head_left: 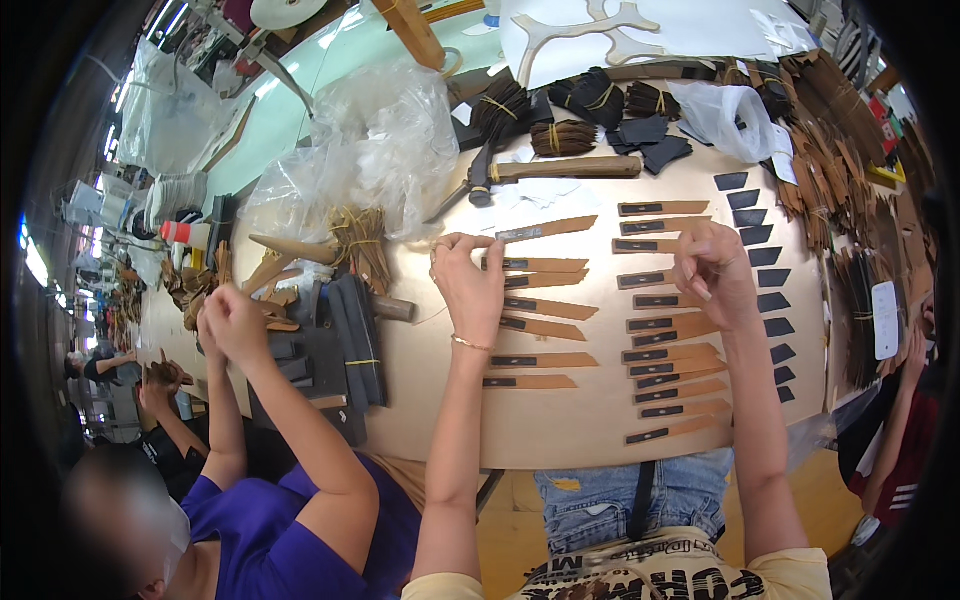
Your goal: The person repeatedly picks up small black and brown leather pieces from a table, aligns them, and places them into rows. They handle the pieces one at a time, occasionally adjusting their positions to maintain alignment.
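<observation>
My left hand [470,285] is over the left column of tan leather strips, fingers bent, beside the dark end of the topmost leather strip [562,228]. Whatever its fingertips may hold is hidden. Below it lie several more tan strips with black patches, such as this leather strip [545,361]. My right hand [715,265] hovers at the right column of similar strips, its fingers curled together; anything in them is too small to make out. One patched strip [665,208] lies just above that hand. Black leather pieces [770,279] form a column to its right.
A hammer [565,168] lies at the back, near bundled dark strips [565,138] and a clear plastic bag [380,130]. At left, a co-worker's hands [232,325] are over black strips [355,340]. Brown leather bundles [815,190] line the right side.
</observation>
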Motion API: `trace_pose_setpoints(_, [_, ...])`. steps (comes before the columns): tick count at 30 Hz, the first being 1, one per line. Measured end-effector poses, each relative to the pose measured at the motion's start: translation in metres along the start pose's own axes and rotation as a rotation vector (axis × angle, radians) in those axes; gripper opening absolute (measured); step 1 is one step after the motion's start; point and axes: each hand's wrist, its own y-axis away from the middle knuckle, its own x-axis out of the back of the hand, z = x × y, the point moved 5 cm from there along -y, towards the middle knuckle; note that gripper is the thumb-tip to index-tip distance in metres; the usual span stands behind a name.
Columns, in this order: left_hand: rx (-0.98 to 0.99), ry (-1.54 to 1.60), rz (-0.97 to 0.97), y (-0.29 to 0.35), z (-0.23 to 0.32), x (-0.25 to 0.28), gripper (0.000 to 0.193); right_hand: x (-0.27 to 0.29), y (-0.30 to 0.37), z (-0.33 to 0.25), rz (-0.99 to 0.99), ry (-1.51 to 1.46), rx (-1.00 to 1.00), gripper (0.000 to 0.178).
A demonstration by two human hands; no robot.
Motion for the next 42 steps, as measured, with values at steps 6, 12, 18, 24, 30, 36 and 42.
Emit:
trace_pose_setpoints(6, [0.087, 0.086, -0.034, -0.002, -0.003, -0.007, 0.018, -0.017, 0.002, 0.013, 0.023, 0.071, -0.216, 0.011])
trace_pose_setpoints(12, [-0.077, 0.005, 0.007, -0.002, 0.009, -0.006, 0.017, -0.036, -0.001, 0.027, -0.104, 0.186, -0.302, 0.025])
trace_pose_setpoints(18, [0.048, 0.313, -0.141, 0.000, 0.017, 0.005, 0.015, -0.036, 0.000, 0.032, -0.104, 0.350, -0.293, 0.023])
trace_pose_setpoints(24, [0.123, 0.664, -0.242, 0.017, 0.033, 0.029, 0.030, -0.061, -0.003, 0.035, -0.048, 0.761, -0.017, 0.026])
trace_pose_setpoints(30, [0.064, 0.626, -0.241, 0.034, 0.068, 0.049, 0.057, -0.109, 0.015, 0.025, -0.102, 1.147, 0.489, 0.012])
trace_pose_setpoints(36, [-0.154, 0.358, -0.127, 0.047, 0.096, 0.059, 0.061, -0.116, 0.020, 0.021, -0.122, 1.124, 0.472, 0.013])
trace_pose_setpoints(42, [-0.262, 0.225, -0.067, 0.056, 0.103, 0.057, 0.062, -0.116, 0.021, 0.019, -0.083, 1.107, 0.454, 0.012])
